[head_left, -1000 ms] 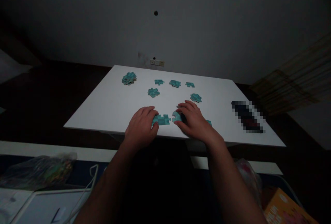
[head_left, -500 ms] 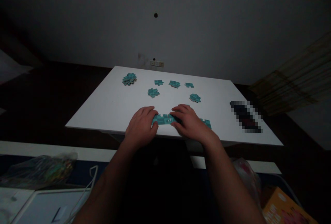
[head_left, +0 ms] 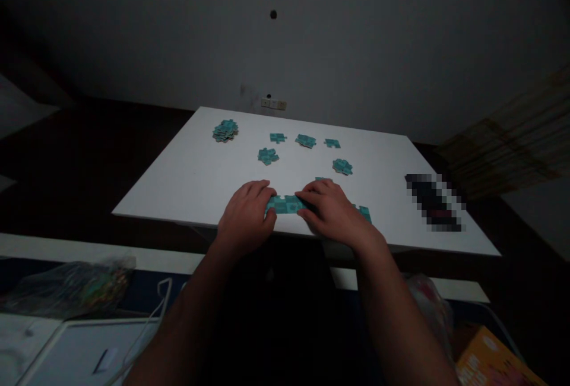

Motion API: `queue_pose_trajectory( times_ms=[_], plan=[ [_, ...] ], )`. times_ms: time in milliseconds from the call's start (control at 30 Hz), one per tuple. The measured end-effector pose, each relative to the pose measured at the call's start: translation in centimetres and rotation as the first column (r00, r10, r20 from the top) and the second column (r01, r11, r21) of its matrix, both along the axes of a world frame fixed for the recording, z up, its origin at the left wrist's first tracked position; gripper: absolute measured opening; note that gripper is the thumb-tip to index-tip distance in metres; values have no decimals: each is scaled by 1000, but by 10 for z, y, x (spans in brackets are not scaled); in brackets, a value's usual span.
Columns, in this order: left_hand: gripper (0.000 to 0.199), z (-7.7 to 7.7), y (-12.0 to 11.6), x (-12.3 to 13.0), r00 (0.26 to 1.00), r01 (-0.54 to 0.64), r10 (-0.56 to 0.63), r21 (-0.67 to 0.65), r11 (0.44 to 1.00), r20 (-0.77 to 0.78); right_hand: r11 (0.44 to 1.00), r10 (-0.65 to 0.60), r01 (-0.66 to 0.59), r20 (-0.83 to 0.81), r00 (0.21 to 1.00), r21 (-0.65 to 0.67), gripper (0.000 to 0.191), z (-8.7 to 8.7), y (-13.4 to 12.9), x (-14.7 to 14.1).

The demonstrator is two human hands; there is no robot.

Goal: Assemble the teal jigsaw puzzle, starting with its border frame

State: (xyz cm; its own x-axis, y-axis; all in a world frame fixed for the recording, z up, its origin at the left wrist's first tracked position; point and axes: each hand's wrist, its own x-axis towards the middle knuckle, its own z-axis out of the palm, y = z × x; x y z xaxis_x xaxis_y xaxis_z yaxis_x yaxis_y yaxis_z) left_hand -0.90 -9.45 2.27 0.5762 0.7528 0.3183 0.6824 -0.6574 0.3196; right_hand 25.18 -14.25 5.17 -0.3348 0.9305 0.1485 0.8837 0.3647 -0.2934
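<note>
While left hand (head_left: pixel 246 215), right hand (head_left: pixel 329 211) press puzzle (head_left: pixel 285 204), plastic bag (head_left: pixel 73 288) holds colourful bits (head_left: pixel 95 285).

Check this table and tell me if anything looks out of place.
The dark object near the right edge of the white table stands out: it lies at a slant and is pixelated, so it cannot be identified. The teal jigsaw pieces show no obvious damage.

Left hand (head_left: pixel 246 214): lies on the left end of a long strip of joined blue-green cardboard puzzle pieces (head_left: pixel 285 204).
Right hand (head_left: pixel 329 211): lies on the strip's right end, just beside one more blue-green puzzle piece (head_left: pixel 365 214).
Table: a flat white table (head_left: pixel 178 184) with loose pieces and a small stack of puzzle pieces (head_left: pixel 225 130).
</note>
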Motion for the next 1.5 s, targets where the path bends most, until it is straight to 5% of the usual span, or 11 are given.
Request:
queue_pose_trajectory(
  times_ms=[567, 833, 1033, 1500],
  plan=[
    [25, 6, -3, 0, 1000, 25, -24, 39, 999, -16, 998, 0, -4, -66, 998, -62, 37, 9, -5, -7],
    [25, 4, -6, 1, 1000, 8, -8, 21, 1000, -9, 996, -40, 24, -209, 977, -81, 23, 8, -14, -10],
    [24, 3, -7, 0, 999, 18, -19, 27, 999, 33, 995, -60, 35, -276, 959, -95, 30, 10, -15, -4],
    [27, -1, -9, 0, 1000, 5, -6, 21, 1000, 31, 982, -166, 186, -287, 943, 43, 31, -14, -10, -28]
  ],
)
